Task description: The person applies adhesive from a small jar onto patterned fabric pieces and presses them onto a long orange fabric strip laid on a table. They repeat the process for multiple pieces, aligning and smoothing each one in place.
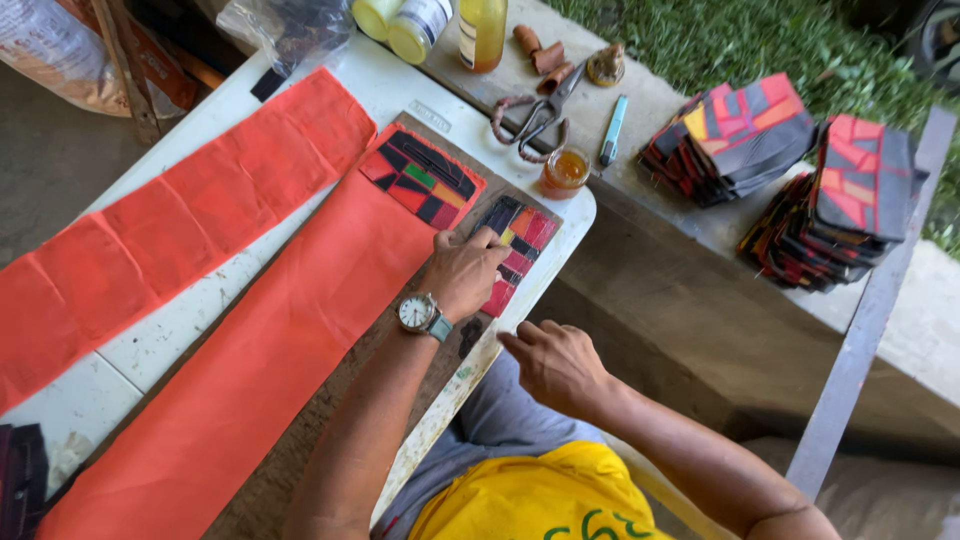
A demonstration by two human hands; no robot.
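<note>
Head view: left hand (462, 272) pressed a patchwork piece (515, 250) flat near the table (190, 320) edge.

Patchwork piece, black with red and yellow patches, lay on a brown board (300, 450) at the table's near edge, just right of a long orange cloth strip (270, 350). Left fingers were curled down onto the piece, pinning rather than gripping. Right hand (552, 365) hovered off the edge, loosely curled, holding nothing visible. A second patchwork piece (420, 178) sat on the strip's far end. Risk as judged: the pinned piece lay close to the edge, so easing the pressure could let it skew or slide off. A small jar of amber liquid (565, 170) stood near beside scissors (530, 118); a stray elbow could tip it onto the cloth.
</note>
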